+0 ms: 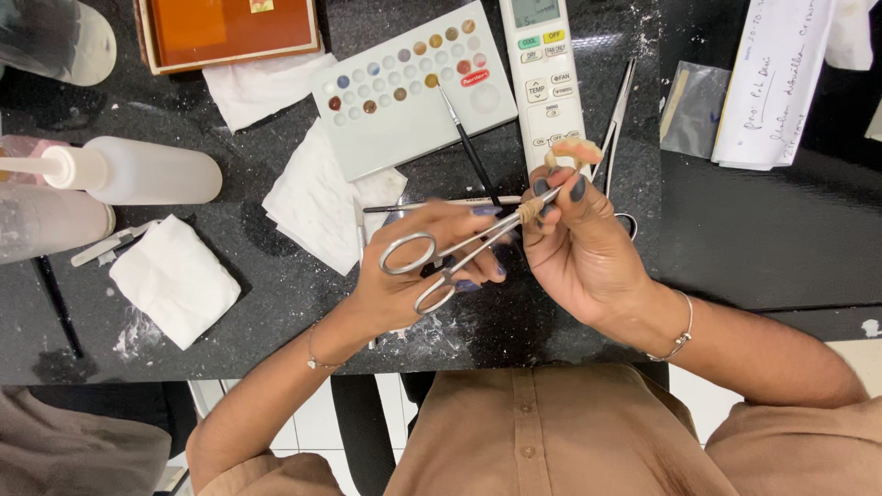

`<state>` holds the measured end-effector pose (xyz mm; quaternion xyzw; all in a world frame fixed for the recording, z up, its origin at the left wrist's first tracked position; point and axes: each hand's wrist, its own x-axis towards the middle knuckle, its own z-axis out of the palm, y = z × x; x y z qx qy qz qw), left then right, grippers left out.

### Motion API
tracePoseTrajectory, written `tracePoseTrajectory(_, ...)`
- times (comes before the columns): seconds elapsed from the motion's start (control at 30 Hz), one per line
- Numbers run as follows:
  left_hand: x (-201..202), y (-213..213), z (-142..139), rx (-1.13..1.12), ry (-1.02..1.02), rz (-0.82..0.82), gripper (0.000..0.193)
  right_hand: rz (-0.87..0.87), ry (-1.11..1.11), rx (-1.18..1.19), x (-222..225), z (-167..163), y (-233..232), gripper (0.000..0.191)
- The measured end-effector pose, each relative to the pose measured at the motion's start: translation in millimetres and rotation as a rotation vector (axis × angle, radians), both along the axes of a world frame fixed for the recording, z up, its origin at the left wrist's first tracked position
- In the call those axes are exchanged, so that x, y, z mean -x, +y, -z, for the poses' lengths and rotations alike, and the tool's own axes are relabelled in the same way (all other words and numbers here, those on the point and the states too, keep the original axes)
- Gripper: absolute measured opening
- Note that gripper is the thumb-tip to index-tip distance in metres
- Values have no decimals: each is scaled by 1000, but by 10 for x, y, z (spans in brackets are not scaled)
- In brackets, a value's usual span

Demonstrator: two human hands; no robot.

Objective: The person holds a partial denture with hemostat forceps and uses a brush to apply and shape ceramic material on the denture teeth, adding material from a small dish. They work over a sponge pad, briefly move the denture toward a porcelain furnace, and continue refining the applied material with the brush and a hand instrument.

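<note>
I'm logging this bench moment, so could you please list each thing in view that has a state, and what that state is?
Metal clamp: held in left hand, tips closed on a small piece.
Small pinkish piece: pinched by right hand fingers.
Palette tray: several wells filled with colour.
Thin brush: lying across the palette edge.
Squeeze bottle: lying on its side.
Remote control: lying face up.

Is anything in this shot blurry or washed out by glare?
Head view: the hands and forceps are sharp; the bottles at the left edge look soft and smeared; the white remote is bright, near overexposed; the black table shows only speckled sheen, no hard glare.
</note>
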<state>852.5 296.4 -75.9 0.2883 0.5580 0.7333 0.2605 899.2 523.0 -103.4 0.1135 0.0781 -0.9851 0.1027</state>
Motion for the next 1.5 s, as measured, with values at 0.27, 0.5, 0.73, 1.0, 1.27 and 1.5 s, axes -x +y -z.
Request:
tracePoseTrajectory(0.27, -39, 108, 69, 65, 155, -229, 47, 36, 1, -118, 35, 202, 59, 11)
tracePoseTrajectory(0.5, 77, -95, 215, -226, -73, -237, 33, -24, 172, -448, 60, 133, -43, 21)
tracePoseTrajectory(0.73, 226, -468, 277, -449, -264, -398, 17, -246, 164, -757, 297, -141, -179, 32)
tracePoseTrajectory(1.0, 545, -562, 287, -498, -373, -403, 22, -18, 205, -807, 449, -103, -254, 21)
tracePoseTrajectory(1.27, 594, -571, 308, -605, -396, -259, 17, 18, 162, -981, 386, -50, -295, 22)
tracePoseTrajectory(1.5, 624, -531, 322, -614, -413, -219, 30, 79, 338, -1101, 366, -158, -267, 40)
